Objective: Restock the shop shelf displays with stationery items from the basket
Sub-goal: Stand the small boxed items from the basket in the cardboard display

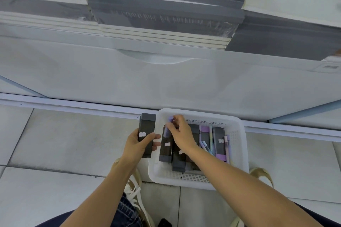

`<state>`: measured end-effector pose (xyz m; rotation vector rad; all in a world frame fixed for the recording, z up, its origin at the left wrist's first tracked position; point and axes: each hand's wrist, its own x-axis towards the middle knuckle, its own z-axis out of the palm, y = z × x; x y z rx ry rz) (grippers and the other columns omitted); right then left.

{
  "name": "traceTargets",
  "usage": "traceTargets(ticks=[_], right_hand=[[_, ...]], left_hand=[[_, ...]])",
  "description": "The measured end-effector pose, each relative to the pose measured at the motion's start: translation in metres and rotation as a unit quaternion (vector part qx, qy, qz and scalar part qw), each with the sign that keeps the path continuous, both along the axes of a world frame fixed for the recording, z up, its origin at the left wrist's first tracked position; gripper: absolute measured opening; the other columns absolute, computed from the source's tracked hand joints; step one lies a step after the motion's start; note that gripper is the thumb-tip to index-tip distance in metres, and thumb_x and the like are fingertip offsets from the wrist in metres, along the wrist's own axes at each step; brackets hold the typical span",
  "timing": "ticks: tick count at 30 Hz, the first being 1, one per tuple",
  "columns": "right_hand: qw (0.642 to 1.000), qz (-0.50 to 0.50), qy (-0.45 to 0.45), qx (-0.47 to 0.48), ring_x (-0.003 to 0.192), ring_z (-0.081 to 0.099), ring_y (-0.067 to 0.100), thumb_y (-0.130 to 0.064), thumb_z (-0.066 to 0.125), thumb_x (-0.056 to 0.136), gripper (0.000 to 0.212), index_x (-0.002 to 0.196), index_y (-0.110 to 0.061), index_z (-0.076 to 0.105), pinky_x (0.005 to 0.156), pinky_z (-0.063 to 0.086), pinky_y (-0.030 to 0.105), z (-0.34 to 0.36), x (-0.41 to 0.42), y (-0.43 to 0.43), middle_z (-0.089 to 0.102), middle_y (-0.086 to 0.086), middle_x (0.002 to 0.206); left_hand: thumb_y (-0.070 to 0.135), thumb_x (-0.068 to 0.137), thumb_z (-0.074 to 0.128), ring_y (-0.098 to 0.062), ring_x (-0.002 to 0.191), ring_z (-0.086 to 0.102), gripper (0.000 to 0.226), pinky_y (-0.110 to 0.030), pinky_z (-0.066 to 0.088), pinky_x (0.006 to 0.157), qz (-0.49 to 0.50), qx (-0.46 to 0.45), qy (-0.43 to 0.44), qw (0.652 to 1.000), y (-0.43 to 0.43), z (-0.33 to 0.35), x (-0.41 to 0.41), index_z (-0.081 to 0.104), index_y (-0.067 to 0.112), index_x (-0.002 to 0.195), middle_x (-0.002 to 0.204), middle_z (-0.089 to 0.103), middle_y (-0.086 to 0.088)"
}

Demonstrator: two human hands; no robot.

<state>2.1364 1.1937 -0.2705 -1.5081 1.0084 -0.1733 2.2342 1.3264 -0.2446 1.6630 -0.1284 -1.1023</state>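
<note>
So the person is crouching over the white basket (239, 134), which is sitting on the tiled floor (55, 143) right up against the base of the shelf (166, 83). The right hand (181, 135) is pinching a purple pen (168, 127) between the fingertips, over the left end of the basket, so that hand's busy and not free for anything else. The pen's long axis is running roughly away from the person toward the shelf, tipped a bit, with its far end poking out past the fingers. The left hand (137, 145) is wrapping around a dark box (146, 134) with a little white sticker on it (might be two held together, can't really tell), holding it just outside the basket's left rim, lengthwise toward the shelf too. The bit that matters, I reckon, is that the pen is hanging just beside the left hand with only the basket rim between them, and the right hand is the one nearer the stock. The other boxes (167, 150) are lying flat in the basket directly under that right hand, and the pastel pens (207, 146) are further over to the right side. My guess is both handfuls are going up and forward to the shelf next, where the grey stacks (166, 5) are already sitting, though plenty is left in the basket.
</note>
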Motion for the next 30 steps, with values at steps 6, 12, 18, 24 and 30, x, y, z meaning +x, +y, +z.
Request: traceTargets(ticks=[6,12,18,24,30], right_hand=[[0.991,0.131,-0.039,0.008,0.062,0.050,0.004,-0.036,0.042,0.102,0.026,0.121,-0.022,0.054,0.056,0.042,0.015,0.054,-0.024,-0.019,0.054,-0.007,0.083],[0.977,0.173,-0.059,-0.106,0.086,0.054,0.001,-0.017,0.048,0.099,0.028,0.118,-0.028,0.066,0.079,0.039,0.017,0.129,-0.044,-0.043,0.058,-0.008,0.100],[0.968,0.158,-0.143,-0.132,0.079,0.063,0.001,-0.009,0.068,0.089,0.022,0.109,-0.013,0.064,0.073,0.053,0.020,0.224,-0.066,-0.062,0.067,-0.005,0.099],[0.940,0.096,-0.280,-0.167,0.081,0.069,0.019,-0.003,0.061,0.092,0.025,0.117,-0.003,0.060,0.076,0.056,0.025,0.324,-0.093,-0.067,0.071,0.013,0.104],[0.899,0.031,-0.322,-0.295,0.075,0.067,0.014,-0.006,0.059,0.093,0.021,0.114,-0.004,0.062,0.070,0.054,0.022,0.413,-0.125,-0.076,0.070,0.012,0.094]], left_hand=[[0.010,0.086,0.068,-0.025,0.073,0.068,0.026,-0.036,0.057,0.073,0.018,-0.091,0.028,0.995,-0.019,0.039,-0.004,0.057,0.009,0.110,0.094,0.074,-0.011],[0.014,0.085,0.072,-0.020,0.060,0.058,0.024,-0.032,0.054,0.059,0.045,-0.166,0.037,0.984,-0.045,0.096,-0.025,0.060,0.007,0.103,0.078,0.064,-0.011],[0.017,0.084,0.073,-0.022,0.059,0.057,0.026,-0.035,0.051,0.058,0.034,-0.211,-0.067,0.975,-0.058,0.165,-0.042,0.058,0.007,0.103,0.073,0.064,-0.012],[0.020,0.083,0.075,-0.014,0.056,0.061,0.024,-0.025,0.053,0.052,0.046,-0.283,-0.157,0.945,-0.069,0.251,-0.068,0.060,0.014,0.101,0.075,0.067,-0.004],[0.025,0.083,0.075,-0.015,0.056,0.059,0.031,-0.027,0.054,0.055,-0.028,-0.347,-0.172,0.922,-0.093,0.341,-0.097,0.060,0.010,0.107,0.076,0.070,-0.004]])
